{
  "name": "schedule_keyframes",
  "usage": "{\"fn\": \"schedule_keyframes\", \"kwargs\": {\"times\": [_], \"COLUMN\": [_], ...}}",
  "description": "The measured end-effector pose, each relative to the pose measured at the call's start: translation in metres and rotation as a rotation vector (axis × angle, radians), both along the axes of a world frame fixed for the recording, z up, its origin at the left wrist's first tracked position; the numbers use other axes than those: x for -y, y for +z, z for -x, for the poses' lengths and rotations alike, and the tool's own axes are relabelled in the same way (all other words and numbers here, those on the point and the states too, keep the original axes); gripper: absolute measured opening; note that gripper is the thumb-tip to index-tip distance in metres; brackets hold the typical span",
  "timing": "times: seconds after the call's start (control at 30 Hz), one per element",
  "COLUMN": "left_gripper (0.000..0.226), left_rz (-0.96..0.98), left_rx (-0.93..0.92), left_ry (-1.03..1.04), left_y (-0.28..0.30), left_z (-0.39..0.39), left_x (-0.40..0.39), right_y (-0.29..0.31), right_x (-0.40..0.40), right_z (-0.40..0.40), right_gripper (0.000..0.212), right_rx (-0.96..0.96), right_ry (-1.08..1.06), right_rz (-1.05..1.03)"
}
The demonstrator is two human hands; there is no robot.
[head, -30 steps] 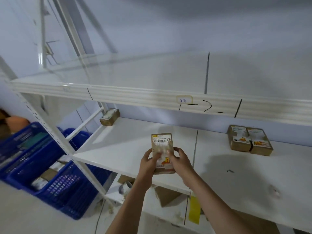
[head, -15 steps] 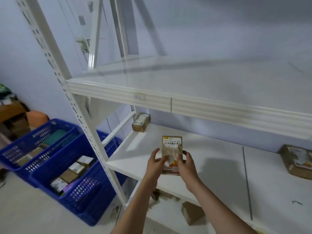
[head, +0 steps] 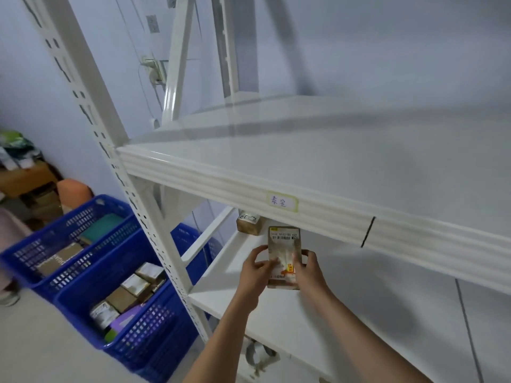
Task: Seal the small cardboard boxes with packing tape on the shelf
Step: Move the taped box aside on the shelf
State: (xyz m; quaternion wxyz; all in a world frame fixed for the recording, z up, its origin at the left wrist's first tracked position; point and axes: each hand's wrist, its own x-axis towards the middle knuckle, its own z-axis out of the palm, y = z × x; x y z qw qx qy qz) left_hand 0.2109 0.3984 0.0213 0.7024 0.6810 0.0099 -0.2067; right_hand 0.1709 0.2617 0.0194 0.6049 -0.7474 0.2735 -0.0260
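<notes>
Two tiers of the white shelf fill my view; blue crates with more boxes sit on the floor to my left. One second box stands at the back of the lower tier. No tape roll clearly identifiable here.

Small cardboard box: upright, in the air over the lower tier's front-left corner, label side facing me.

Risks: the hold is on the box's side edges only, so hard thumb pressure on the front could buckle it or twist it out. Shelf lip is close above; lifting could clip it.

Left hand: curled on the left edge, thumb across the front. Right hand: same on the right. Both grasping the box.
</notes>
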Motion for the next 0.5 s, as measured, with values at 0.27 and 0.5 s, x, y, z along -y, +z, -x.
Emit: {"fn": "schedule_keyframes", "kwargs": {"times": [0.27,0.5], "left_gripper": [0.027,0.031], "left_rz": [-0.212,-0.330], "left_rx": [0.010,0.034], "left_ry": [0.083,-0.077], "left_y": [-0.027,-0.043], "left_z": [-0.062,-0.079], "left_x": [0.002,-0.008], "right_y": [-0.009,-0.021], "right_x": [0.005,-0.007], "right_z": [-0.038,-0.052], "right_gripper": [0.046,0.072], "right_rx": [0.023,-0.001], "right_ry": [0.324,0.370], "right_rz": [0.198,0.249]}}
